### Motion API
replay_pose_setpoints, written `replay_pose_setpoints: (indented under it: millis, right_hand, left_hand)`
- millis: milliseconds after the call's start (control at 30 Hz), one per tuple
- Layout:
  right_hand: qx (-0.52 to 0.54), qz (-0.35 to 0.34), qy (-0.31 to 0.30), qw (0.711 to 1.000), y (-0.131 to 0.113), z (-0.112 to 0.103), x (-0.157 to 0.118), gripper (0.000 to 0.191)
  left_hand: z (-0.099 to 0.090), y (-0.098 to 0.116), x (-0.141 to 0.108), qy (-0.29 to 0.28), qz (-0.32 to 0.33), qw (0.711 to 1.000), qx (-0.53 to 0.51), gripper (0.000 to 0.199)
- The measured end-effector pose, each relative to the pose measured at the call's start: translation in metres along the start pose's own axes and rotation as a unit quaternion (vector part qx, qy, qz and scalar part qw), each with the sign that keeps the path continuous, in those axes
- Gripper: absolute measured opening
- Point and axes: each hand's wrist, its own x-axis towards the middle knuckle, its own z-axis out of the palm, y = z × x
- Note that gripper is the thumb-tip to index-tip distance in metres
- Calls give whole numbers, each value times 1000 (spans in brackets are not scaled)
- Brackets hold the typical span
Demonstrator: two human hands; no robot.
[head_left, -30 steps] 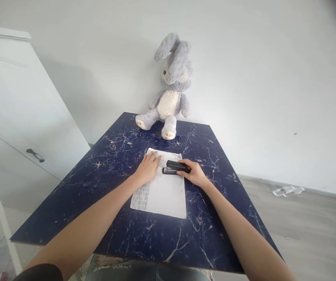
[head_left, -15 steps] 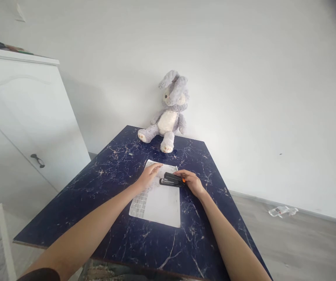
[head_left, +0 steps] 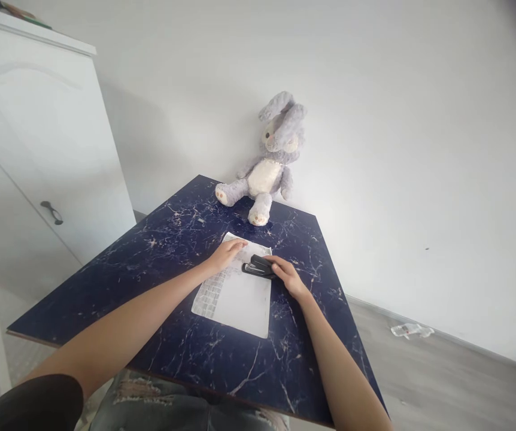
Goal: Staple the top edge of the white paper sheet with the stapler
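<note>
More of the jeans (head_left: 159, 410) shows below the table than half a second ago; the dark sleeve (head_left: 38, 404) on the left arm runs out of the picture at the lower corner. Next comes the near edge of the blue marbled table (head_left: 186, 353), with a bare strip between it and the paper (head_left: 244, 305). The printing on the paper's left side is too small to read.

The right hand (head_left: 287, 276) has its fingers clamped on the rear of the black stapler (head_left: 256, 267) — the orange part that showed there half a second ago is now hidden. The stapler lies over the upper right of the paper, front end toward the left hand, its two arms apart; whether it touches the sheet I cannot tell.

The left hand (head_left: 225, 257), flat with fingers spread a second ago, is now turned on its side near the paper's upper left, fingers stretched out close together; contact with the paper is unclear. Bare tabletop lies left of the left forearm, and a narrower piece between the paper and the right forearm.

At the far edge sits the plush rabbit (head_left: 264, 176), as before — one ear covers part of its face. Beyond the left edge, the white cabinet (head_left: 46, 149) is cut off.
</note>
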Motion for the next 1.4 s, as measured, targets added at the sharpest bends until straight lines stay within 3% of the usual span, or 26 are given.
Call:
replay_pose_setpoints:
  millis: [200,500,633,967,1200,1400]
  right_hand:
    - [128,24,32,991,10,-2,2,43]
    - [116,14,29,993,22,-6,4,35]
    - [108,13,36,993,23,-6,5,35]
    - [54,-6,41,998,26,-8,5,37]
    - [70,-16,34,997,28,-10,5,33]
    - [62,-15,31,997,24,-8,5,38]
  left_hand:
    - [-1,2,-1,2,-2,1000,9,49]
    - [-1,3,-2,-56,-20,996,61,47]
    - [2,4,-3,-96,9,991,91,46]
    - [1,0,-1,-67,7,997,46,58]
    - [2,6,-1,-103,39,991,71,33]
    - [3,5,-2,-123,37,989,69,26]
